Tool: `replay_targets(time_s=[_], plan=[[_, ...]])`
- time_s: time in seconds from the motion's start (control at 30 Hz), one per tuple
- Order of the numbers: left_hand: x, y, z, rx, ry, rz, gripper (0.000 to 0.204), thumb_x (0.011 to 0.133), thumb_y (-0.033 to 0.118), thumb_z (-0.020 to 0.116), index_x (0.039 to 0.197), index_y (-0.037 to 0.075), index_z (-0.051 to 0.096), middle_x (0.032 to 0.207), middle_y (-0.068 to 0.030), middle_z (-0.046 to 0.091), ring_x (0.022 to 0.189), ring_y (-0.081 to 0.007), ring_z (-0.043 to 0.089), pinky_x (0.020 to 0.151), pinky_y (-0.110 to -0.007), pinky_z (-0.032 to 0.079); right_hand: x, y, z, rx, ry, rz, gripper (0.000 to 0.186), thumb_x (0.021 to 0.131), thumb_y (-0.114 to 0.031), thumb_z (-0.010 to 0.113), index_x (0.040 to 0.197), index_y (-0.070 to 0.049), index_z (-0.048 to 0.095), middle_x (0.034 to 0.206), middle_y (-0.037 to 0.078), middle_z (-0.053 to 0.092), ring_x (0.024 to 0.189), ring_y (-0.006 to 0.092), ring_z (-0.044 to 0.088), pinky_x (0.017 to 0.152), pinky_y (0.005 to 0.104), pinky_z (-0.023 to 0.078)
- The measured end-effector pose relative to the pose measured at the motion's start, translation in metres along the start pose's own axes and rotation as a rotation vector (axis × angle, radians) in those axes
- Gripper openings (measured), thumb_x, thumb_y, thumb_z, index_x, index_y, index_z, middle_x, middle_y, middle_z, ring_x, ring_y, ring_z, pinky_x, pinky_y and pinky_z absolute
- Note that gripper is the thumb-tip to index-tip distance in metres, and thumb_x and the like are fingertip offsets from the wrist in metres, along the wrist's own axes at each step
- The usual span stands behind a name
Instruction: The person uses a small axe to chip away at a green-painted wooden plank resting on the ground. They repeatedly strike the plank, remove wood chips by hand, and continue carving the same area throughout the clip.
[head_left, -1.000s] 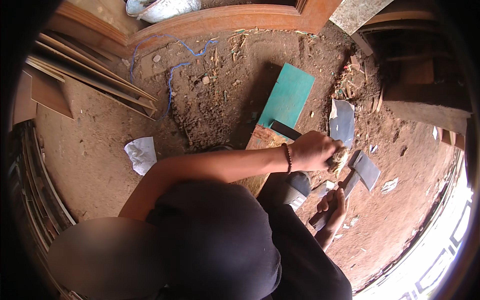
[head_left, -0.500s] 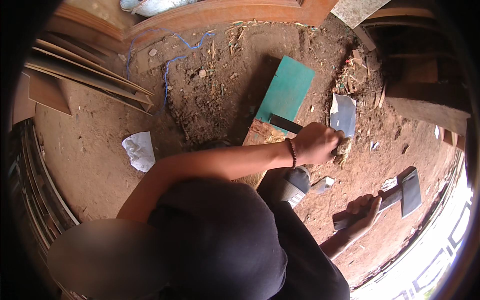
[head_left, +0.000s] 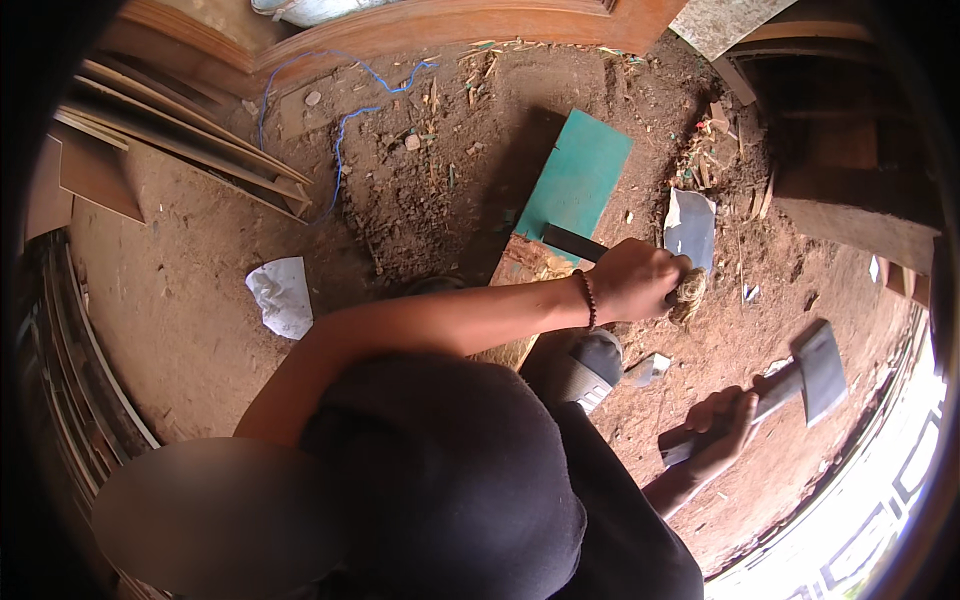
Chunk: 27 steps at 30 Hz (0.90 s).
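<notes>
My left hand [head_left: 640, 280], with a beaded bracelet at the wrist, is closed round a chisel-like tool. Its dark flat blade [head_left: 572, 242] points left, its tip at the near end of a green-painted block [head_left: 580, 175]. From the fist's other side sticks the tool's frayed, straw-coloured butt [head_left: 688, 290]. Raw reddish and pale wood shows at the block's near end, partly hidden by my forearm. Lower right, my right hand [head_left: 715, 425] grips a hatchet [head_left: 820, 375] by its short dark handle, head pointing right. The two tools are apart.
My sandalled foot [head_left: 592, 362] rests just below the left hand. A torn grey-white sheet [head_left: 690, 225] and wood scraps lie right of the block. Crumpled paper [head_left: 283, 297], stacked boards [head_left: 190, 140] and blue string [head_left: 340, 150] are at left. A heavy timber [head_left: 860, 225] is at right.
My right hand and the hatchet have moved slightly up and left. The left hand keeps its grip, with the blade still at the block's near end. The whole view has shifted slightly.
</notes>
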<state>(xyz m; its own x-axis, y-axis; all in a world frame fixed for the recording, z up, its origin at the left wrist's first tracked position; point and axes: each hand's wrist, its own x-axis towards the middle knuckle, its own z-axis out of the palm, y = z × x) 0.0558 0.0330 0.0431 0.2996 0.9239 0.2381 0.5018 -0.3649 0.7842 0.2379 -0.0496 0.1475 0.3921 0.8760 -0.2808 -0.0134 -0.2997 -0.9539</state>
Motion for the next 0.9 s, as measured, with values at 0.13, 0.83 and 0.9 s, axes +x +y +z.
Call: replay_targets(time_s=[0.13, 0.83, 0.9], plan=[[-0.001, 0.000, 0.004, -0.017, -0.010, -0.004, 0.035, 0.065, 0.010, 0.076, 0.098, 0.004, 0.066, 0.081, -0.0134, 0.068, 0.070, -0.0291, 0.068, 0.064, -0.039, 0.056, -0.013, 0.014, 0.008, -0.285, 0.084, 0.058, 0.044, 0.095, -0.032, 0.052, 0.123, 0.001, 0.043, 0.061, 0.001, 0.047, 0.044, 0.0095, 0.043, 0.041, 0.0249, 0.039], [0.000, -0.008, 0.011, 0.076, -0.157, -0.051, 0.025, 0.070, 0.009, 0.074, 0.091, 0.003, 0.061, 0.071, -0.0127, 0.066, 0.065, -0.0277, 0.068, 0.060, -0.040, 0.056, -0.028, 0.053, 0.008, -0.093, -0.259, 0.293, 0.048, 0.092, -0.019, 0.052, 0.130, 0.006, 0.036, 0.058, 0.002, 0.051, 0.044, 0.0116, 0.048, 0.041, 0.0259, 0.043], [-0.001, -0.008, 0.010, 0.044, -0.109, -0.025, 0.023, 0.068, 0.008, 0.073, 0.086, 0.001, 0.060, 0.065, -0.0145, 0.065, 0.064, -0.0297, 0.068, 0.059, -0.043, 0.055, -0.024, 0.056, -0.002, 0.004, -0.256, 0.275, 0.046, 0.092, -0.020, 0.053, 0.128, 0.005, 0.040, 0.059, 0.002, 0.052, 0.045, 0.0101, 0.048, 0.041, 0.0258, 0.043]])
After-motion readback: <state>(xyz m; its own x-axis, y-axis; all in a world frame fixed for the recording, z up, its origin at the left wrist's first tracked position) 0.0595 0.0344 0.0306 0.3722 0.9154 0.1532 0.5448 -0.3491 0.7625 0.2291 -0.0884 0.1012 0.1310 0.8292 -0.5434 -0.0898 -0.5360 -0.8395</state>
